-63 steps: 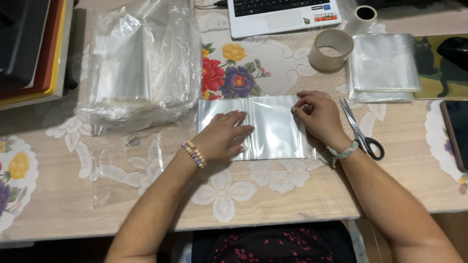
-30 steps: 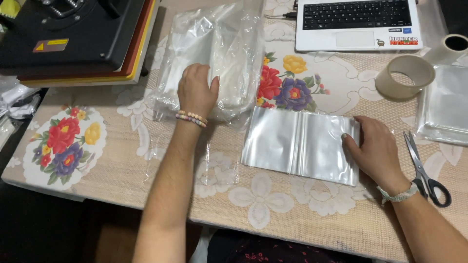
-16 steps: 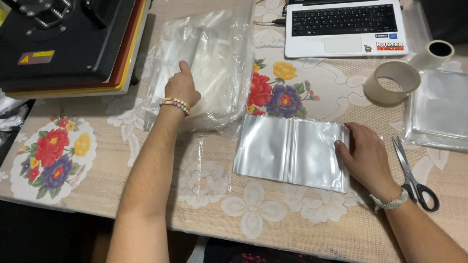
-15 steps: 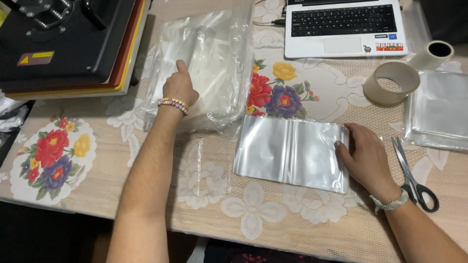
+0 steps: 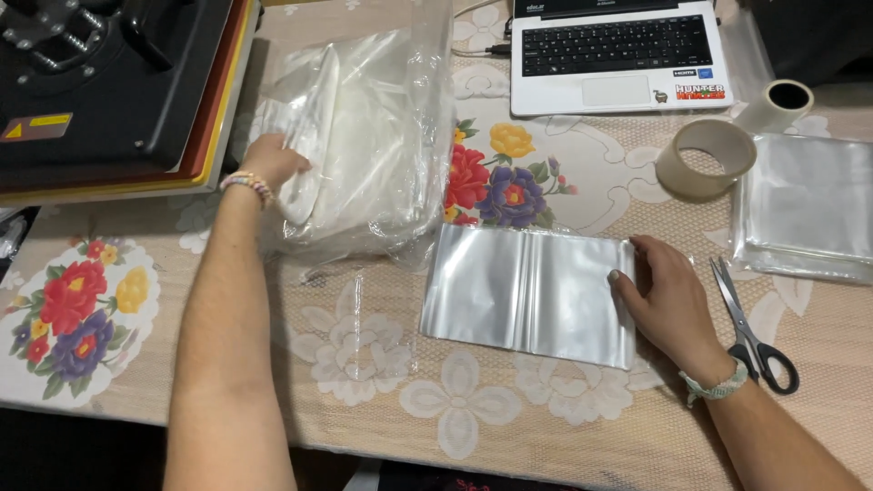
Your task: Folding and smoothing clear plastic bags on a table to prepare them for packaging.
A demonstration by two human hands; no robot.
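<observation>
The right hand [image 5: 668, 305] lies flat, fingers released, on the right edge of a clear plastic sleeve [image 5: 532, 293] spread on the bench [image 5: 546, 427]. Farther off, the left hand [image 5: 270, 162] reaches into a big clear bag [image 5: 373, 136] of white folded sheets [image 5: 305, 164]; its grip cannot be told.

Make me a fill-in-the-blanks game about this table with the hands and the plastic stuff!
1. The left hand reaches into a big clear plastic ____.
2. The right hand presses on the ____ edge of the flat clear sheet.
3. The scissors have ____ handles.
4. The roll of tape lies in front of the white ____.

Missing words: bag; right; black; laptop
</observation>
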